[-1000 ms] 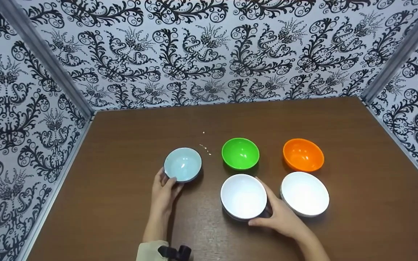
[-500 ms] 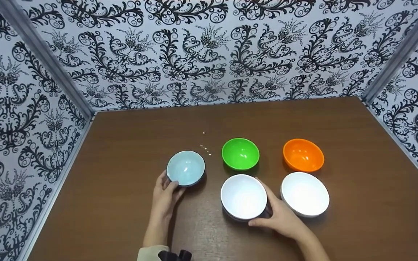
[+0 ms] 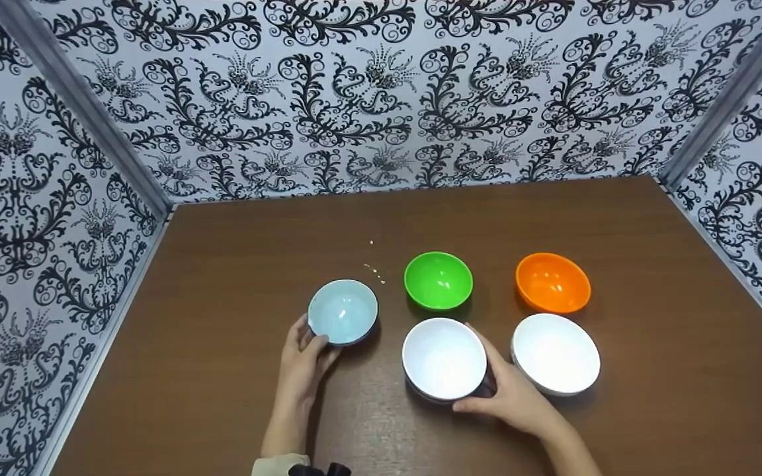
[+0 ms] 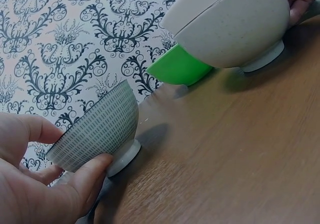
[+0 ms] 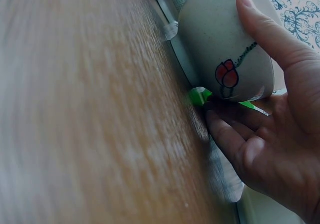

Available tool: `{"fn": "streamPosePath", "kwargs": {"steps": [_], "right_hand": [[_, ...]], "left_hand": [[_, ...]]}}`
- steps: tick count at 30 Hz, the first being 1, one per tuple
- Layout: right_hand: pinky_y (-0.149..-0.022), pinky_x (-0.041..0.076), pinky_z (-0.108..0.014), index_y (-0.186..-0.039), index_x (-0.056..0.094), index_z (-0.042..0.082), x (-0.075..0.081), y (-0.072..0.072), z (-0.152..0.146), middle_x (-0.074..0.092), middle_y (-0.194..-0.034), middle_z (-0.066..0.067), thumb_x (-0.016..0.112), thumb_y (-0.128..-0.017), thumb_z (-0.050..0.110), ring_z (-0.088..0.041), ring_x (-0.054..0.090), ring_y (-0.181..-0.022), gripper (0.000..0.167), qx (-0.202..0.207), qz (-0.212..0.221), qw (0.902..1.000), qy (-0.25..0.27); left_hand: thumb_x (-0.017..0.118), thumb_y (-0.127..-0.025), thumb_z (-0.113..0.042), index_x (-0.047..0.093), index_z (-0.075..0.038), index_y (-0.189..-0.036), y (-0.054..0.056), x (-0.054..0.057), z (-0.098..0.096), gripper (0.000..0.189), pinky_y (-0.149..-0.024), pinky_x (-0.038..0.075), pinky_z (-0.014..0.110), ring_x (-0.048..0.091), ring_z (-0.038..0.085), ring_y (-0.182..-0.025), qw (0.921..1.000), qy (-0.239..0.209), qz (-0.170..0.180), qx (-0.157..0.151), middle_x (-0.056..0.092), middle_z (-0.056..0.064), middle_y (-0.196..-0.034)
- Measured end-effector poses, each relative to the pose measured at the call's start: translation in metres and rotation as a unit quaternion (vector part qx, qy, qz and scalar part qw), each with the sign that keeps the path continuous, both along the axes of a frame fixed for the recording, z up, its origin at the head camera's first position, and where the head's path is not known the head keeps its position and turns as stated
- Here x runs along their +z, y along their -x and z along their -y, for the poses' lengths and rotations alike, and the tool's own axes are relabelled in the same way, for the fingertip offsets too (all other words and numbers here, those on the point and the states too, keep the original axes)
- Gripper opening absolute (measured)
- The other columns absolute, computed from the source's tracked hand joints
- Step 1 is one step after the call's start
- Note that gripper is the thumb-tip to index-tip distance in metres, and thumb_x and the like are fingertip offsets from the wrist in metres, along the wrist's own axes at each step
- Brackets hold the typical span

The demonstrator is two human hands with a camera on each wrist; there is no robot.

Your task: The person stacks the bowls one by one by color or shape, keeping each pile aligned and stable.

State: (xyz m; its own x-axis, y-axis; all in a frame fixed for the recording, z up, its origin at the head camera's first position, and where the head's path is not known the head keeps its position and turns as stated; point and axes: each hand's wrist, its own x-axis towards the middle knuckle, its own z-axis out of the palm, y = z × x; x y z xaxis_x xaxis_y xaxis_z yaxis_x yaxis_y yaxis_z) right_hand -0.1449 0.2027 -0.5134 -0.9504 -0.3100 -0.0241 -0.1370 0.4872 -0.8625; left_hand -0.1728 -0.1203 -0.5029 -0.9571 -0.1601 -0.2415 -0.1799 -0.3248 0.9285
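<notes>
My left hand (image 3: 301,367) holds a light blue bowl (image 3: 343,311) by its left and near side, thumb near the rim. In the left wrist view this bowl (image 4: 102,131) has a dashed pattern outside and a pale foot low over the table. White bowls (image 3: 444,359) stand upright to its right; a seam in the left wrist view suggests one nested in another. Around their right side curls my right hand (image 3: 513,396), thumb toward the near side. The right wrist view shows a red bud painted on the white bowl (image 5: 210,43). Some right fingers are hidden behind it.
A green bowl (image 3: 438,280) stands just behind the white bowls. Further right are an orange bowl (image 3: 553,283) and another white bowl (image 3: 555,354), close to my right hand. Small pale crumbs (image 3: 374,271) lie on the brown table (image 3: 255,251). Patterned walls (image 3: 381,99) enclose the back and sides.
My left hand has moved the light blue bowl a little to the right and nearer to me, toward the white bowls. My right hand and the other bowls have stayed in place.
</notes>
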Motion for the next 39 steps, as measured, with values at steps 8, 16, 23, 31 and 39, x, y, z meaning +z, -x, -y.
{"fn": "streamPosePath", "kwargs": {"steps": [8, 16, 23, 31, 39], "right_hand": [[-0.117, 0.032, -0.059, -0.160, 0.022, 0.023, 0.000, 0.000, 0.000, 0.040, -0.159, -0.004, 0.091, -0.068, 0.036, -0.028, 0.044, -0.140, 0.116, 0.001, 0.000, 1.0000, 0.002], [-0.117, 0.031, -0.059, -0.160, 0.022, 0.021, 0.000, 0.000, 0.000, 0.037, -0.161, -0.005, 0.090, -0.069, 0.037, -0.029, 0.042, -0.141, 0.115, -0.001, -0.004, 1.0000, -0.003], [-0.117, 0.031, -0.059, -0.159, 0.023, 0.021, 0.000, 0.000, 0.000, 0.038, -0.160, -0.005, 0.091, -0.068, 0.038, -0.029, 0.043, -0.141, 0.115, -0.002, -0.008, 1.0000, -0.004], [-0.118, 0.029, -0.061, -0.160, 0.022, 0.019, 0.000, 0.000, 0.000, 0.036, -0.161, -0.007, 0.090, -0.069, 0.038, -0.031, 0.041, -0.142, 0.115, 0.001, -0.002, 1.0000, 0.005], [-0.118, 0.028, -0.062, -0.160, 0.020, 0.018, -0.001, 0.000, 0.000, 0.034, -0.162, -0.009, 0.090, -0.070, 0.037, -0.032, 0.038, -0.144, 0.115, 0.004, 0.007, 0.9999, 0.011]], "left_hand": [[0.047, -0.096, 0.000, 0.017, -0.001, -0.156, -0.003, -0.001, -0.001, 0.067, -0.099, 0.056, 0.039, 0.040, 0.040, -0.139, 1.0000, 0.005, -0.003, -0.002, 0.022, 0.027, -0.160], [0.049, -0.095, -0.001, 0.020, -0.003, -0.155, -0.006, -0.001, -0.003, 0.067, -0.093, 0.057, 0.034, 0.044, 0.036, -0.134, 1.0000, 0.004, -0.004, -0.003, 0.024, 0.027, -0.159], [0.054, -0.092, -0.003, 0.025, -0.003, -0.153, -0.007, 0.002, -0.004, 0.067, -0.085, 0.058, 0.028, 0.052, 0.027, -0.124, 0.9999, 0.001, -0.017, -0.002, 0.027, 0.029, -0.158], [0.050, -0.094, -0.002, 0.024, -0.006, -0.154, -0.009, 0.009, -0.005, 0.065, -0.088, 0.058, 0.029, 0.052, 0.028, -0.126, 0.9999, 0.008, -0.002, -0.009, 0.030, 0.026, -0.157], [0.048, -0.094, -0.001, 0.024, -0.007, -0.154, -0.009, 0.018, -0.008, 0.065, -0.095, 0.057, 0.038, 0.045, 0.035, -0.135, 0.9997, 0.004, -0.017, -0.017, 0.029, 0.024, -0.158]]}}
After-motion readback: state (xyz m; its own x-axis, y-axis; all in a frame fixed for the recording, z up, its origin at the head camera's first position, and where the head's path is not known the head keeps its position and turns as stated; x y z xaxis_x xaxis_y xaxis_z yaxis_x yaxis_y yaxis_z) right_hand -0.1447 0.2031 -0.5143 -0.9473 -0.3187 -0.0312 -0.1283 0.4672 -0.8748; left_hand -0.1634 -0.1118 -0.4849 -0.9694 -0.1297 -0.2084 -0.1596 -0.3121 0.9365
